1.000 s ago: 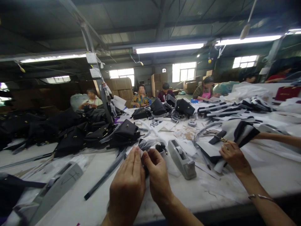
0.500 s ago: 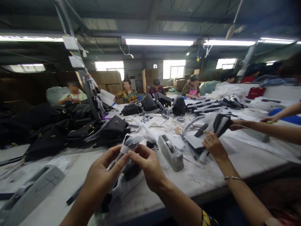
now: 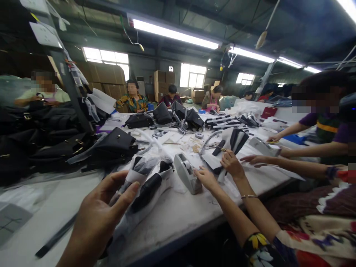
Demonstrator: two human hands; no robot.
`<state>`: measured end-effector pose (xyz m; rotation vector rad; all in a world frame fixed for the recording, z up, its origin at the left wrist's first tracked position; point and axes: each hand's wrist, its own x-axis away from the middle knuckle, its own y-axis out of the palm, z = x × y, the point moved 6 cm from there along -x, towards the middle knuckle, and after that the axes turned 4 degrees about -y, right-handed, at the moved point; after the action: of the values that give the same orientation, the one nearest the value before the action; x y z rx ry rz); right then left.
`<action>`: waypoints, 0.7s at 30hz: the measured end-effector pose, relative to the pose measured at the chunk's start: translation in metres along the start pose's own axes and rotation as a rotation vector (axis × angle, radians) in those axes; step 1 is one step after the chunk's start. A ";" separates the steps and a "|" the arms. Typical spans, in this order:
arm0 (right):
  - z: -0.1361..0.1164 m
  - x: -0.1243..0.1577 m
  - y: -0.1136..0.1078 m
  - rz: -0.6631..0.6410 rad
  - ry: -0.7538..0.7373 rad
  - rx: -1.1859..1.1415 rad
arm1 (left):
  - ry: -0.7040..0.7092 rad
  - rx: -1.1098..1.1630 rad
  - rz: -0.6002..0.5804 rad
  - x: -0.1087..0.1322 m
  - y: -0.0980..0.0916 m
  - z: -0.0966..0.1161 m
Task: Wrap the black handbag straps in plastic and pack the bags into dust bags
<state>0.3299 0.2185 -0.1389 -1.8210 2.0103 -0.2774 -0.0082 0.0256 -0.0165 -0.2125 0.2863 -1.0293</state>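
My left hand (image 3: 107, 209) is closed around a black bag strap (image 3: 137, 167) that is folded up in clear plastic, with a white paper band about it. Just under that lies a black bag part (image 3: 147, 191) partly wrapped in white sheet. My right hand (image 3: 207, 178) reaches to the near end of a grey tape dispenser (image 3: 187, 174), fingertips drawn together at its edge. Any tape between those fingers is too small to make out. Beside it, a co-worker's hand (image 3: 233, 163) pinches the gold clasp of a black strap piece.
Black handbags (image 3: 114, 146) are piled to the left, with more across the table. A second grey dispenser (image 3: 12, 222) and a black strip (image 3: 55, 237) lie at the near left. Co-workers stand close on my right, and others sit along the far side.
My right hand has left the strap and moved right to the tape dispenser. My left hand keeps hold of the strap. The view has turned to the right and tilted.
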 end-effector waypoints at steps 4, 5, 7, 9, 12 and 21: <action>0.010 0.001 0.009 -0.059 0.076 -0.154 | -0.023 -0.025 -0.003 -0.003 -0.003 -0.003; 0.008 0.003 0.008 -0.057 0.076 -0.202 | -0.022 -0.033 0.005 -0.003 -0.004 -0.004; 0.000 0.009 0.001 -0.046 0.063 -0.292 | -0.016 -0.040 0.010 -0.004 -0.006 -0.007; -0.008 0.019 -0.009 -0.028 0.051 -0.367 | -0.008 -0.037 0.008 -0.004 -0.006 -0.008; -0.008 0.039 -0.020 -0.011 0.084 -0.436 | -0.017 -0.038 0.005 -0.005 -0.006 -0.010; 0.049 0.077 -0.008 0.043 0.209 -0.420 | -0.073 -0.095 0.035 -0.006 -0.006 -0.013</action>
<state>0.3535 0.1477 -0.1922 -2.0609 2.3927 -0.0306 -0.0204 0.0273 -0.0257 -0.3291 0.2718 -0.9723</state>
